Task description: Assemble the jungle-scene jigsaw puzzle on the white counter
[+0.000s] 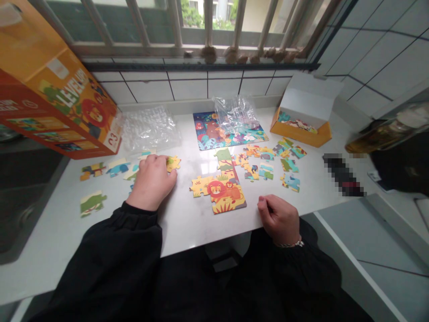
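Left hand (152, 179): fingers curled down on yellow-green cardboard puzzle piece (173, 163), far left.
Right hand (278, 218): closed, empty, near joined lion puzzle section (224, 193).

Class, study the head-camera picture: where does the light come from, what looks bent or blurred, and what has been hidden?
Head view: daylight enters through the barred window; the white countertop shows soft glare; the wide lens bows the window bars and wall tiles; the jar at right is smeared; a dark object is pixelated; the lion puzzle stays sharp.
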